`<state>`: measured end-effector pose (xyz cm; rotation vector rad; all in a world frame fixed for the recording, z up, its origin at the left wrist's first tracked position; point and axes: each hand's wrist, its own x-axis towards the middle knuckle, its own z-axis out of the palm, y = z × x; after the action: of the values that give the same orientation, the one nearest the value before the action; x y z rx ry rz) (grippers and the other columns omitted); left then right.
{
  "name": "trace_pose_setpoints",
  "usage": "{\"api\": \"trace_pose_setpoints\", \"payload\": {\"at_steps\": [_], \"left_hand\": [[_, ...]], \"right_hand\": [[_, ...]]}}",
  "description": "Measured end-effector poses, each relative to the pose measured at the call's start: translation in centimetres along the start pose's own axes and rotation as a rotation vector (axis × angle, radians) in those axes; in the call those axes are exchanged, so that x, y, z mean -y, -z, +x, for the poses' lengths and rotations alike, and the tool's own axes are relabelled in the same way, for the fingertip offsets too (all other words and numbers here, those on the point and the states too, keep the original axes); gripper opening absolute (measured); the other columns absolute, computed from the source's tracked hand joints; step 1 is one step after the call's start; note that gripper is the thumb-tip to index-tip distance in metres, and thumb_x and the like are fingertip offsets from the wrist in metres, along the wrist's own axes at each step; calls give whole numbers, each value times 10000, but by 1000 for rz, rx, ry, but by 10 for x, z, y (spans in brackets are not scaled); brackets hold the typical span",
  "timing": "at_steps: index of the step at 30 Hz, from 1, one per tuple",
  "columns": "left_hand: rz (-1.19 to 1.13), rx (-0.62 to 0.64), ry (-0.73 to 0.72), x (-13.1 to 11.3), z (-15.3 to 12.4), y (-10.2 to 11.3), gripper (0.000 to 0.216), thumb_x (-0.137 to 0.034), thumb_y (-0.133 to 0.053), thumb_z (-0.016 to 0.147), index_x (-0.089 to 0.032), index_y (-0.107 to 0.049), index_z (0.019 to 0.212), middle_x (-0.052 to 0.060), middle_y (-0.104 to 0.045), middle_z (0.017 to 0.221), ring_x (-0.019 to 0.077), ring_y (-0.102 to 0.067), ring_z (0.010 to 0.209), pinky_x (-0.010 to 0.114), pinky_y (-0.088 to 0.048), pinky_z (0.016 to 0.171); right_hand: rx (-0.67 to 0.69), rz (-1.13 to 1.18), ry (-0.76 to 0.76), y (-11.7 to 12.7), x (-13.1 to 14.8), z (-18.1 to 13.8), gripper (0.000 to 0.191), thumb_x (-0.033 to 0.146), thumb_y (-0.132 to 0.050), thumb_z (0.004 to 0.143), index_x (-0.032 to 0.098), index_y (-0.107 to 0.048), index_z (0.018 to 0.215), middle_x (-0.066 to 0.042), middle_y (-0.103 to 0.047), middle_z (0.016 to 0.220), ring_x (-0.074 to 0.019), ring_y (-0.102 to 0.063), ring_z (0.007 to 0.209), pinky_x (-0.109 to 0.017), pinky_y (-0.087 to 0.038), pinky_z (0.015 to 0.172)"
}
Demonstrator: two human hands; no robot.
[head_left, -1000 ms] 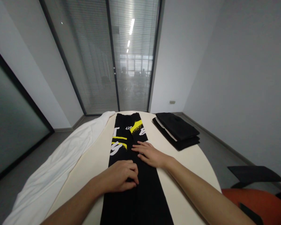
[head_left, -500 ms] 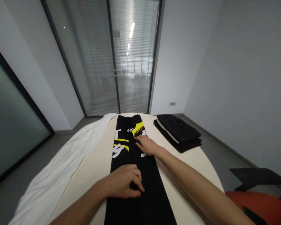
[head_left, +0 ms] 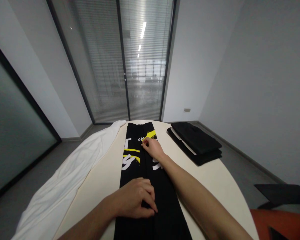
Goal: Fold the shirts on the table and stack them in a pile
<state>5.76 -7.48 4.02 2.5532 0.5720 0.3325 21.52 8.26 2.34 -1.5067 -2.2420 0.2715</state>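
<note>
A black printed shirt (head_left: 137, 173) lies lengthwise in a long narrow strip, with white lettering and yellow patches toward its far end. Two folded edges meet along its middle. My left hand (head_left: 137, 198) is over the nearer half, its thumb and forefinger pinched together at the middle line of the cloth. Farther up, my right hand (head_left: 152, 147) pinches the cloth by the yellow patch, beside the white print. Part of the print on the right side is hidden beneath this hand.
A pale round-edged table (head_left: 103, 176) carries the shirt. White cloth (head_left: 72, 166) drapes over its left edge. Folded black garments (head_left: 196, 140) are stacked at the right. An orange chair (head_left: 280, 223) with black armrests stands at the lower right. Glass panels (head_left: 145, 90) rise behind.
My right hand has moved slightly toward the middle line and its fingers have drawn into a pinch. My left hand stays at nearly the same spot on the cloth. The view has shifted a little.
</note>
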Motion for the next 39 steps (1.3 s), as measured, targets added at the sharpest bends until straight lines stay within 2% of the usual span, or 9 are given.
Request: {"api": "trace_pose_setpoints", "payload": {"at_steps": [5,12,16,21,25,28,32,35,39], "left_hand": [[-14,23,6,-4,1,-2,123,-249,-784,770,-306,-779,879,-36,-717,836,149,-624,886,315,-376,840],[-38,96,18,-11,1,-10,191,-354,-805,757,-340,-779,947,-32,-705,883,152,-628,860,311,-412,840],[-48,114,16,-19,1,-12,231,-387,-819,741,-335,-779,962,-34,-697,901,151,-645,849,325,-406,871],[-78,87,-42,-29,0,-14,148,-292,-839,716,-304,-788,855,-54,-697,806,122,-641,789,292,-396,811],[-154,62,-78,-30,-2,-15,110,-294,-833,727,-281,-793,829,-41,-718,782,117,-643,758,280,-414,815],[-198,106,-64,-29,-3,-15,89,-302,-816,739,-288,-797,824,-27,-744,779,140,-653,757,287,-436,796],[-427,167,-76,-30,-5,-9,149,-371,-759,799,-245,-801,866,20,-765,799,147,-671,736,264,-477,765],[-431,117,32,-27,-5,4,180,-385,-726,826,-224,-796,864,30,-743,781,133,-633,689,232,-468,668],[-95,-98,314,-9,-10,25,193,-352,-615,891,-220,-754,879,13,-700,820,124,-583,678,232,-412,644]], "right_hand": [[15,37,170,-4,-5,-3,219,311,-545,961,178,-669,1083,-83,-684,1080,-197,-595,1039,-304,-418,917],[88,-73,231,5,-6,-16,402,419,-395,1023,213,-546,1333,-119,-577,1327,-257,-491,1213,-434,-372,1010],[95,-105,130,9,-18,-23,526,463,-292,1037,215,-392,1490,-125,-410,1531,-268,-348,1400,-453,-281,1120],[210,-143,11,1,-28,-31,711,632,-241,988,216,-279,1563,-92,-192,1644,-339,-125,1506,-542,-124,1186],[214,-164,32,2,-26,-33,754,686,-247,956,250,-258,1571,-80,-162,1650,-388,-98,1502,-599,-42,1178],[226,-162,35,5,-23,-33,768,702,-280,940,266,-252,1572,-84,-157,1651,-402,-94,1500,-624,-43,1168],[219,-171,39,8,-22,-34,766,692,-302,940,254,-268,1569,-93,-176,1646,-405,-115,1495,-621,-65,1168],[197,-202,48,11,-18,-36,744,676,-310,949,252,-295,1560,-97,-202,1640,-403,-134,1491,-624,-73,1167],[130,-268,97,20,-5,-41,641,597,-335,982,216,-443,1486,-106,-277,1615,-361,-187,1484,-586,-83,1183]]}}
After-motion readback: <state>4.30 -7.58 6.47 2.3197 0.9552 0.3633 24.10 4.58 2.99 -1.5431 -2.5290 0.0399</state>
